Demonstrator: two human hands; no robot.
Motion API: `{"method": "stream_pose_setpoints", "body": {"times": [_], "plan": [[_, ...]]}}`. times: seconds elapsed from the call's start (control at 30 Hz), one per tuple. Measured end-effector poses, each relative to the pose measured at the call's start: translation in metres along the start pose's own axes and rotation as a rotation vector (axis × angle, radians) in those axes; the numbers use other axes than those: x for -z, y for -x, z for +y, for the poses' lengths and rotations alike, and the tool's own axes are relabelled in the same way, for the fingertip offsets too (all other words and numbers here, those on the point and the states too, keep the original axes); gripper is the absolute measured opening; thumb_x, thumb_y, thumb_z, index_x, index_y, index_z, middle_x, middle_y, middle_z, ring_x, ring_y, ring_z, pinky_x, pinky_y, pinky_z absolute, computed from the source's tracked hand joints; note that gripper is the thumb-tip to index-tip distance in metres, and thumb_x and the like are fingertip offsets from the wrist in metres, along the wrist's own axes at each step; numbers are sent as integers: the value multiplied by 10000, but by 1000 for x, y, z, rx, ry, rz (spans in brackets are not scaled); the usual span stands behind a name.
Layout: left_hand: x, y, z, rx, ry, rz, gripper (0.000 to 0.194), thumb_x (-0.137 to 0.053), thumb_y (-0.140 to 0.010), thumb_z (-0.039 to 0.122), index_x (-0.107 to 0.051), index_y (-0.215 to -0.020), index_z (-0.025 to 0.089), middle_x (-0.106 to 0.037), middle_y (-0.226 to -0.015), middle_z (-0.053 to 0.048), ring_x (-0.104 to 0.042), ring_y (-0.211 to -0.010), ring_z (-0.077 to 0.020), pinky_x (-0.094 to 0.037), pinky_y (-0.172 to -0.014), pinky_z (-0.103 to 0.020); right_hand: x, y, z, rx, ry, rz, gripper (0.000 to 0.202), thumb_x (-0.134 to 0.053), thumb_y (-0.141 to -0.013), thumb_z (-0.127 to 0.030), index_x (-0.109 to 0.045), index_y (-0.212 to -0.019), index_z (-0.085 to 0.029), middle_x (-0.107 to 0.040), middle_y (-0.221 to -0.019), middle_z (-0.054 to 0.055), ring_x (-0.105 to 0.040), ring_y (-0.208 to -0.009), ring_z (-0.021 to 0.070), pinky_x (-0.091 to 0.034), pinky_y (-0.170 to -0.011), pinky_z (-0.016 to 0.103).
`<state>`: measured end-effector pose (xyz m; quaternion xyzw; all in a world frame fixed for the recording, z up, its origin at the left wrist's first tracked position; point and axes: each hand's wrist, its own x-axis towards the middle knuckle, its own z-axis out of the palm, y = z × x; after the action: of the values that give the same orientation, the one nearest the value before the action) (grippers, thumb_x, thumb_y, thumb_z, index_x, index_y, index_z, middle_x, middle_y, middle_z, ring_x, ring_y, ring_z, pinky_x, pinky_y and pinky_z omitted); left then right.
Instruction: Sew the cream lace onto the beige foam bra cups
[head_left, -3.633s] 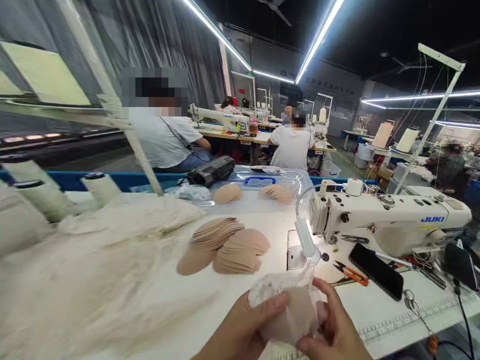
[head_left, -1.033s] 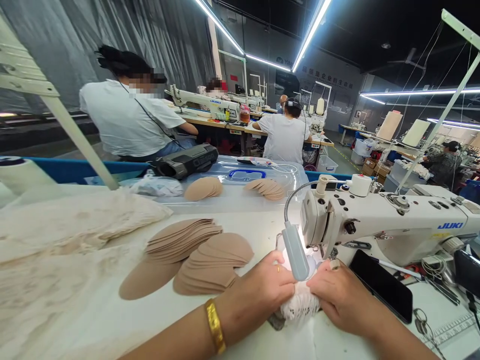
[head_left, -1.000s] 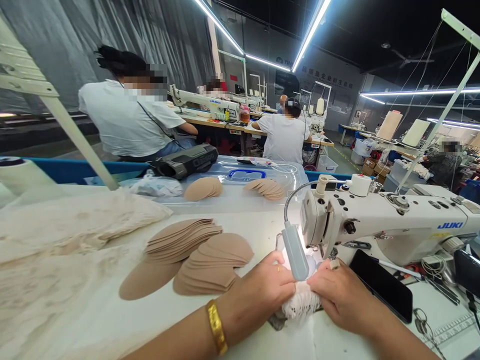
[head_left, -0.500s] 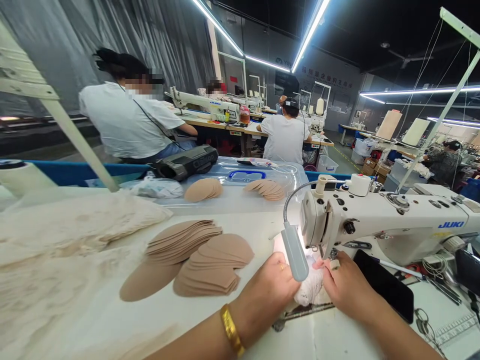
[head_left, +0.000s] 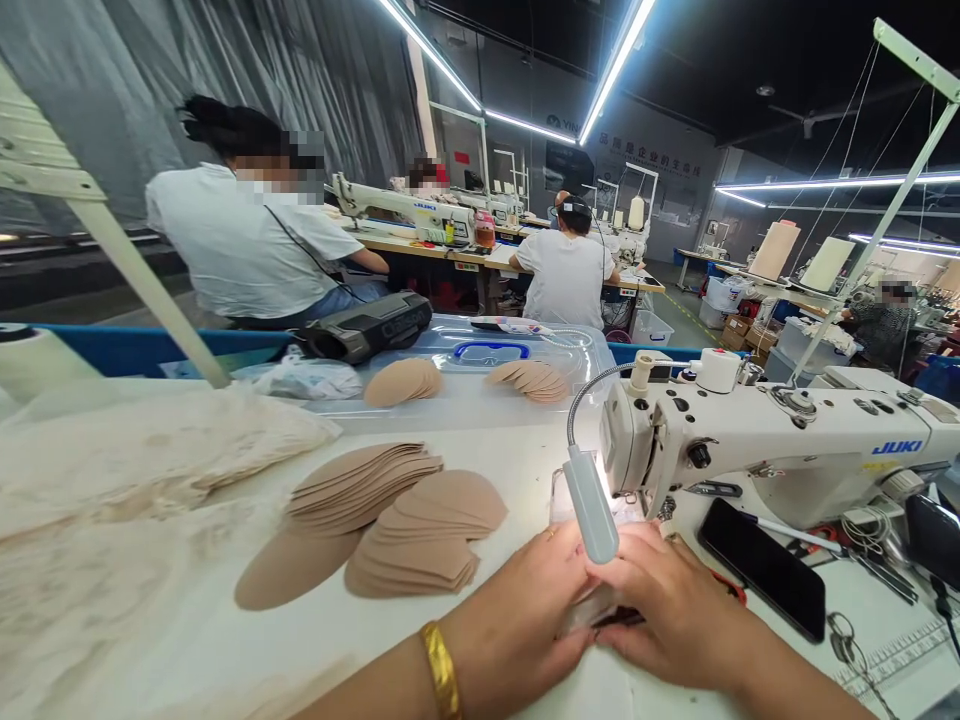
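Below the needle end of the white sewing machine (head_left: 787,440), my left hand (head_left: 529,600) and my right hand (head_left: 671,600) meet around a pale, light fabric (head_left: 592,608). Fingers of both hands are bent onto the fabric, and the fingertips are partly hidden by the grey lamp head (head_left: 591,508). A gold bracelet circles my left wrist. Left of my hands lie fanned stacks of beige oval pads (head_left: 427,530) on the white table (head_left: 300,660).
Cream lace fabric (head_left: 135,450) covers the table's left. Behind the pads is a clear plastic box (head_left: 450,400) with more pads on it. A black phone (head_left: 761,570), scissors and tools lie right of my hands. Two people in white shirts sit ahead.
My right hand has moved left and closer to my left hand, and now covers more of the fabric. My left hand has shifted slightly down and left. The view has shifted slightly.
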<state>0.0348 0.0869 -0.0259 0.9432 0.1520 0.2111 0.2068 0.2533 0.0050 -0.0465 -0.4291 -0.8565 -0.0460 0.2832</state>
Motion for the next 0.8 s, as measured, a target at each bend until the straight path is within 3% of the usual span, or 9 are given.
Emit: {"method": "stream_pose_setpoints", "body": {"times": [0.1,0.17,0.23,0.37,0.57,0.7,0.8], "plan": [[-1,5,2,-31,-130,-53,328,-628,-762,40,-644,-1027,234,-711,-1071,-50,-650,-934,-254,-545,-833,-370,-13,4,12,-17,192,-3,318,-501,-906,23,-591,-1066,-237,-697,-943,36,-578,-815,228,-415,-810,351],[0,7,3,-21,-302,-47,264,-612,-726,31,-640,-911,217,-694,-917,-46,-619,-817,-263,-523,-772,-401,-18,8,22,-34,269,-49,325,-477,-856,66,-589,-934,-229,-658,-848,29,-509,-729,220,-387,-768,350],[0,8,3,-50,-392,-6,237,-607,-689,16,-624,-833,203,-688,-878,-48,-622,-836,-274,-518,-830,-439,-18,10,28,-65,280,-73,319,-489,-848,63,-616,-941,-215,-685,-886,44,-515,-760,222,-387,-777,351],[0,4,-2,-141,-317,42,285,-600,-675,-19,-625,-858,198,-734,-982,-31,-659,-955,-256,-485,-981,-440,-14,12,28,-115,243,-64,309,-522,-884,29,-668,-999,-219,-734,-952,55,-563,-842,234,-396,-799,351],[-9,3,-14,-185,-445,192,292,-552,-820,-18,-659,-963,213,-755,-920,-44,-659,-815,-258,-470,-855,-434,-11,7,22,-115,147,-136,398,-536,-913,22,-694,-1132,-269,-765,-1015,34,-634,-959,242,-435,-883,354],[-15,2,-21,-258,-423,281,332,-507,-848,-49,-652,-998,209,-770,-920,-30,-676,-795,-236,-437,-878,-429,-10,7,25,-151,129,-138,435,-578,-887,7,-693,-1197,-275,-770,-1157,48,-636,-1001,251,-454,-899,364],[-19,0,-26,-279,-390,286,344,-488,-862,-62,-646,-1010,205,-770,-904,-15,-688,-773,-223,-414,-912,-450,-9,7,25,-176,130,-130,466,-592,-860,10,-695,-1219,-268,-767,-1153,52,-624,-989,253,-461,-886,361]]}}
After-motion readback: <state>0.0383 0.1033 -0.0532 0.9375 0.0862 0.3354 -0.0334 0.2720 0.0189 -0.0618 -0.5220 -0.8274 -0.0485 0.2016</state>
